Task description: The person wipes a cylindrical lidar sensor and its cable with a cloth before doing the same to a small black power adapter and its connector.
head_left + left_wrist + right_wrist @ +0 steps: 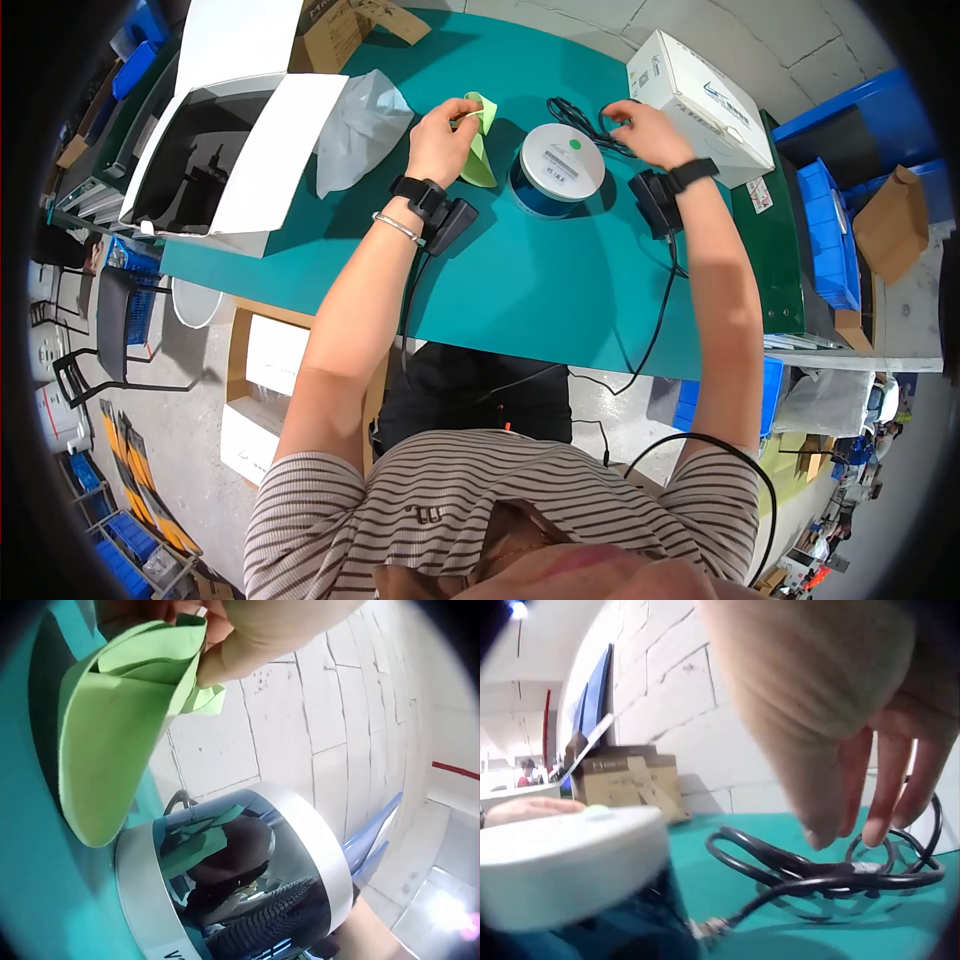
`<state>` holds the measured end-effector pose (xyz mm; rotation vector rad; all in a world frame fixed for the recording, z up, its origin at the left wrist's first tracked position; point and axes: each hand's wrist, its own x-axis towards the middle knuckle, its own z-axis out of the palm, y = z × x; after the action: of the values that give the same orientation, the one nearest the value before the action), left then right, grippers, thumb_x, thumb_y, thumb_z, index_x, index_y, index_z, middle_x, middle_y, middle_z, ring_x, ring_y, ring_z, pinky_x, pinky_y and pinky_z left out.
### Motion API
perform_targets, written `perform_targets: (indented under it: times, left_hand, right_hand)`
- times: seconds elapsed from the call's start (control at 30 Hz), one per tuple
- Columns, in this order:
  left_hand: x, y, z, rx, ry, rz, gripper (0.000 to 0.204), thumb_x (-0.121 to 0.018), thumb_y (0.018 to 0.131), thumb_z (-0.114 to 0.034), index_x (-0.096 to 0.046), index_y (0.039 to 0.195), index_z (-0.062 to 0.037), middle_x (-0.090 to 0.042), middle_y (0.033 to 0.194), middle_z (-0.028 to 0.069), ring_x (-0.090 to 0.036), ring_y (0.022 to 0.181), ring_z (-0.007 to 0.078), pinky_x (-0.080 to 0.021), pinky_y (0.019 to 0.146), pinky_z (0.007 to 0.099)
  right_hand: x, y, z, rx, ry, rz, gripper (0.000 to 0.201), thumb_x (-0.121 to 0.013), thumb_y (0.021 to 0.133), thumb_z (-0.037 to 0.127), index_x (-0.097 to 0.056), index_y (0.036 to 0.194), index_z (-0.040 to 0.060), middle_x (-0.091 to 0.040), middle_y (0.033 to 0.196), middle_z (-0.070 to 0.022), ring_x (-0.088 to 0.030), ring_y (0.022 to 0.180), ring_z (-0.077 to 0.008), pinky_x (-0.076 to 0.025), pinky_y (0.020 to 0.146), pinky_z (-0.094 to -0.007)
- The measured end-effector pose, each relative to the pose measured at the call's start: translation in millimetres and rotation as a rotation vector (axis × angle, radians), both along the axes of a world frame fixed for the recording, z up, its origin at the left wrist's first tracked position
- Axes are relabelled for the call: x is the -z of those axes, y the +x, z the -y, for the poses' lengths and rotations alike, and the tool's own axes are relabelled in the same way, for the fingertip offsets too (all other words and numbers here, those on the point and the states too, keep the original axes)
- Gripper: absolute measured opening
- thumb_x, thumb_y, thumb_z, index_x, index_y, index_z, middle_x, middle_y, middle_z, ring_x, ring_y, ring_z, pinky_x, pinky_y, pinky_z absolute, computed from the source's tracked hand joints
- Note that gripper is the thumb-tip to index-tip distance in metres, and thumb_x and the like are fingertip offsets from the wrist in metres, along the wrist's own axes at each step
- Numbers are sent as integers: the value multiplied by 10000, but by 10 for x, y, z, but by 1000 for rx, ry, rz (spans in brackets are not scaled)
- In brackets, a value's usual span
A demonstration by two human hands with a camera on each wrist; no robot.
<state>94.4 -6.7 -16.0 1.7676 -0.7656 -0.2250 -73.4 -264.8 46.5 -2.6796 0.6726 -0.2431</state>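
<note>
My left hand (441, 142) pinches a folded light-green cloth (112, 742) by its upper edge, and the cloth hangs down beside a cylindrical device (557, 170). That device stands upright with a white top bearing a barcode label and a green dot sticker; its dark, glossy side (247, 877) mirrors the surroundings. On its far side my right hand (648, 135) hovers with fingers pointing down at a coiled black cable (810, 874). The fingertips (876, 831) are right at the top of the coil, loosely bent. A metal connector (709, 928) joins the cable to the device near its base.
An open white box (290, 150) with dark foam and a translucent plastic bag (362, 130) stand left on the green table (540, 290). A closed white box (700, 105) sits back right, against the wall. Cardboard (335, 40) lies at the back. Wires trail from both wrist cameras.
</note>
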Motion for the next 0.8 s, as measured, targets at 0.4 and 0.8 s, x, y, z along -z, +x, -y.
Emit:
perform_targets:
  times: [0.4,0.8]
  left_hand:
    - [55,28,16,-17,-77,19,261,-595,882,-210,-655,1083,-53,-689,942,73,-627,832,178,-484,774,298]
    - [-518,-388,-208,408,-520,-593,347,-653,894,-176,-584,1192,-12,-623,1047,44,-573,944,105,-457,803,244]
  right_hand:
    - [55,140,8,-144,-31,-17,180,-618,848,134,-641,1022,92,-694,962,-98,-647,913,-277,-499,815,-369]
    - [-349,-610,-1049,-171,1226,776,243,-571,954,201,-551,1148,55,-610,1056,-85,-598,955,-169,-497,839,-284]
